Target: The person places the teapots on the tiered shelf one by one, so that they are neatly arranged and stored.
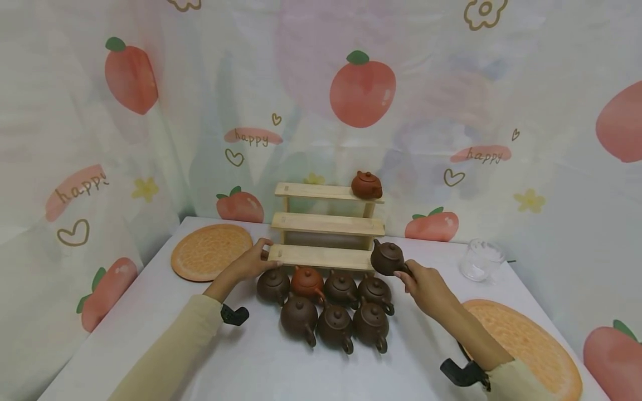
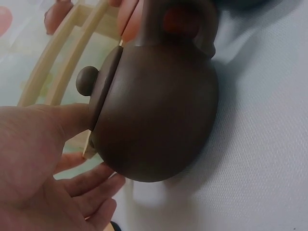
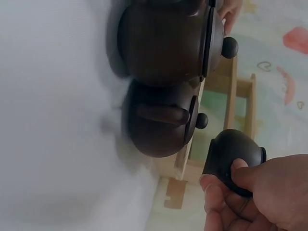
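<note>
The right hand (image 1: 426,284) is extended forward over the table (image 1: 261,367), forearm angled in from the lower right, and its fingers (image 3: 219,192) and thumb are curled around the handle side of a dark brown teapot (image 1: 387,257). This teapot is held off the table, just in front of the right end of the lowest shelf of the wooden stepped rack (image 1: 326,224), and above the back row of pots. It is upright, lid knob on top; its spout points up and to the left, toward the rack, and its handle points toward the holding hand, so the spout-to-handle axis runs roughly left to right. The left hand (image 1: 253,262) reaches in from the lower left and grips the left end of the lowest shelf, thumb on top and fingers loosely bent around the board's end. Seven more teapots (image 1: 335,327) stand on the table directly in front of the rack, four in the back row and three in front; the second from the left in the back row is orange-red (image 1: 307,281), the rest dark brown. They lie between the two forearms and below the held pot. One reddish teapot (image 1: 366,185) sits on the right end of the top shelf. A clear glass cup (image 1: 480,260) stands to the right, well apart from the rack. Two round orange mats lie on the table, one at the far left (image 1: 210,252) and one at the near right (image 1: 531,340).
</note>
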The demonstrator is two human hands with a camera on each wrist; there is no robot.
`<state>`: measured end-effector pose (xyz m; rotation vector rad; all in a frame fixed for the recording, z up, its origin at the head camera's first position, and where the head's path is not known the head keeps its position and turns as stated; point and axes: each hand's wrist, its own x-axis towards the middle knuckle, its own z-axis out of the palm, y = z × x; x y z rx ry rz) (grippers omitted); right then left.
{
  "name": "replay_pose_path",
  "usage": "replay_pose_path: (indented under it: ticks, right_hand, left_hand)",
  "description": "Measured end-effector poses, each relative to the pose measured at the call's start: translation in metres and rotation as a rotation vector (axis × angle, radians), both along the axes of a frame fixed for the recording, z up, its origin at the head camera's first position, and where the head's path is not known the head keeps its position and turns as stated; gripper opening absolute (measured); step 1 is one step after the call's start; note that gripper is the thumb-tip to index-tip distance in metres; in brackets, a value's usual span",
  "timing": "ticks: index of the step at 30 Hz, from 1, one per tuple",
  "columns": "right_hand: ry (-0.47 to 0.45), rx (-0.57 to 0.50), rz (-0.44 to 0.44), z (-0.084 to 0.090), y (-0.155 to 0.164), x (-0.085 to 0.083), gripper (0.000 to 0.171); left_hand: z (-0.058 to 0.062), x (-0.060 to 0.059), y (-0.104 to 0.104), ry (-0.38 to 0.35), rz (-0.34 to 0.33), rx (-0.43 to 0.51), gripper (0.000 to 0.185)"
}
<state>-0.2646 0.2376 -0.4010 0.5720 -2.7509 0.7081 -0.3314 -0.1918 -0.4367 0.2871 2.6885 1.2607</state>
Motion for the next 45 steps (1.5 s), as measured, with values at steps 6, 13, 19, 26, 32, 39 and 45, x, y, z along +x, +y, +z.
replay_pose_path:
  ticks: [6,13,19,26,32,39,45]
  right_hand:
    - [0.005,0.0,0.018,0.005,-0.012,-0.008,0.019]
    - [-0.028,0.001,0.04,0.013,-0.028,-0.021,0.018]
    - [-0.018,-0.006,0.061,0.024,-0.041,-0.032,0.018]
    - [-0.05,-0.009,0.045,0.037,-0.058,-0.047,0.021]
    - [-0.012,0.011,0.041,0.051,-0.077,-0.066,0.026]
    - [-0.019,-0.001,0.026,0.075,-0.096,-0.089,0.027]
    - [0.014,-0.019,0.038,0.09,-0.107,-0.105,0.029]
  left_hand:
    - [0.0,0.0,-0.001,0.003,-0.003,-0.002,0.067]
    - [-0.002,-0.002,-0.002,0.001,-0.005,0.008,0.066]
    - [0.0,-0.003,-0.003,-0.005,0.001,-0.011,0.064]
    - [0.001,-0.004,-0.004,-0.011,-0.005,-0.021,0.064]
    - [0.001,-0.006,-0.004,0.009,-0.02,-0.025,0.065]
    - [0.001,-0.005,-0.003,0.009,-0.02,-0.027,0.064]
    - [0.002,-0.007,-0.003,0.001,-0.015,-0.035,0.064]
